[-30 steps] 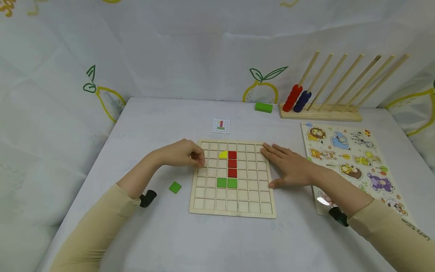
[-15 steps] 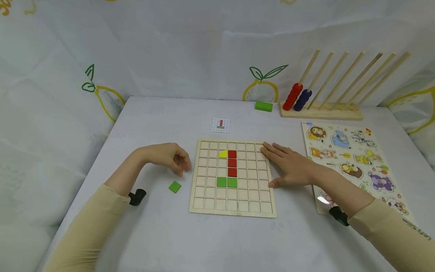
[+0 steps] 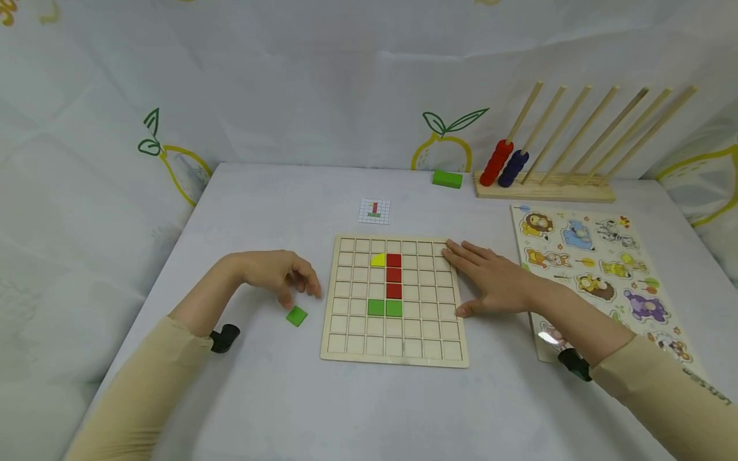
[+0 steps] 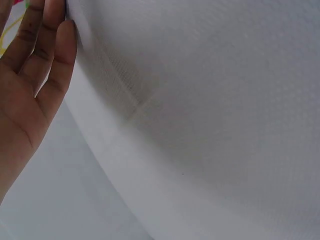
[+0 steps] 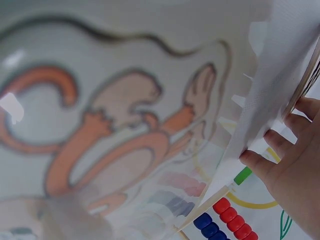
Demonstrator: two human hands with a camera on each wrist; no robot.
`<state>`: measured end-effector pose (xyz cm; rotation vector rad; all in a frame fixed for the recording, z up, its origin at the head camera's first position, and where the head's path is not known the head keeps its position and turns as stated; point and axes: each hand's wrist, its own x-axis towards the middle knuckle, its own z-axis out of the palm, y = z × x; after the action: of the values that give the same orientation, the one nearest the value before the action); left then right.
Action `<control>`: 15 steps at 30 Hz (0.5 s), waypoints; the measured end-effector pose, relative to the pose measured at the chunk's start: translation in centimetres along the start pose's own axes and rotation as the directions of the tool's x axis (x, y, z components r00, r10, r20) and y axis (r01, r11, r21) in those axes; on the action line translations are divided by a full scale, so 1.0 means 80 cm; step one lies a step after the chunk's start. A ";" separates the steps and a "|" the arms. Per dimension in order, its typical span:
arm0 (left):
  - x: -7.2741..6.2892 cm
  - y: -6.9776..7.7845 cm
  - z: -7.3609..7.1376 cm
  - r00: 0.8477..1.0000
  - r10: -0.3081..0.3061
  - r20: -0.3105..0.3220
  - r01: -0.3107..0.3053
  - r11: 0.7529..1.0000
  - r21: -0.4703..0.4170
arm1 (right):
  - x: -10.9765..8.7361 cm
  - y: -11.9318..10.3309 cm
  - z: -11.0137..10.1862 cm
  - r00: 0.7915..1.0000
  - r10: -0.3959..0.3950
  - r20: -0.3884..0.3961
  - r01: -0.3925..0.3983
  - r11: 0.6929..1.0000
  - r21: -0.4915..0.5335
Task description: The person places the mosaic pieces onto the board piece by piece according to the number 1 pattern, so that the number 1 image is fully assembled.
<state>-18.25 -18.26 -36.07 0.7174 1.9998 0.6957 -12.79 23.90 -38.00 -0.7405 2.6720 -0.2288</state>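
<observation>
In the head view, a wooden grid board point(image 3: 429, 323) lies mid-table. On it are a yellow rounded piece point(image 3: 377, 260), a column of three red tiles point(image 3: 394, 275) and two green tiles point(image 3: 384, 308) side by side. A loose green tile point(image 3: 296, 316) lies left of the board. My left hand point(image 3: 277, 275) hovers just above that tile, fingers loosely bent and thumb tip right at its upper corner, gripping nothing. My right hand point(image 3: 490, 282) rests with spread fingers on the board's right edge. The left wrist view shows my left hand point(image 4: 30, 85) with nothing in the palm.
A small pattern card point(image 3: 375, 211) lies behind the board. Farther back are a green block point(image 3: 447, 179) and an abacus rack point(image 3: 544, 189) with red and blue beads. An animal puzzle board point(image 3: 567, 272) lies at right, partly under my right forearm.
My left hand has moved left off the board's edge, then down to the loose green tile, with its fingers loosening. The right hand has stayed on the board's edge.
</observation>
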 end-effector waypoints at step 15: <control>0.002 0.002 0.011 0.998 0.013 0.059 -0.021 0.990 0.137 | 0.001 0.001 0.000 1.000 0.007 0.008 -0.007 1.000 -0.004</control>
<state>-17.53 -17.84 -36.43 0.8276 2.0045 0.5448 -12.91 23.89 -38.06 -0.7321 2.6671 -0.2187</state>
